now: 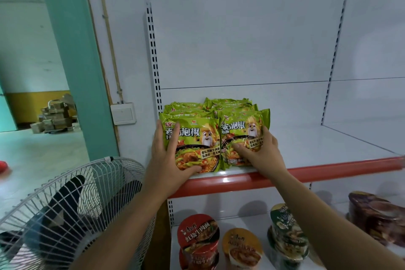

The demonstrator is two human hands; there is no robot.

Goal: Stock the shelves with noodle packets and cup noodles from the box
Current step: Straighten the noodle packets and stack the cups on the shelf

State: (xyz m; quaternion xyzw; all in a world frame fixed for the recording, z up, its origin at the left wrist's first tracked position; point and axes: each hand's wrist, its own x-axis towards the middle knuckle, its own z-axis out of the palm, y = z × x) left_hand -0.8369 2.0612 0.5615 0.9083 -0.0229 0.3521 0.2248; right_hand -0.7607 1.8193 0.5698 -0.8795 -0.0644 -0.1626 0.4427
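Green foil crowded the left end of the upper shelf (328, 142) — two rows of noodle packets, one behind another, hard against the slotted upright (153, 61). Our left hand (164, 160) held the left packet (192, 142) at the front of its row, fingers laid flat along its left edge and thumb hooked under its bottom edge. Our right hand (260, 151) gripped the right packet (241, 131), fingertips curled into its face and thumb up at its right side. The two packets touched down the middle and sat just behind the red lip (328, 170).

We judged the step to be squaring these two fronts against the rows behind. Doing it well meant pushing both back together, so neither twisted, and keeping their bottom edges inside the lip with the printed faces forward. The foil looked slick and the noodle bricks brittle, so a light, even press seemed wiser than a squeeze. Whether the packets behind stood upright or leaned back we could not quite tell from this angle — if they leaned, the fronts would want to slide forward once released.

Bare shelf lay to the right for further rows. Cup noodles (198, 234) stood on the shelf below; the box was out of view.
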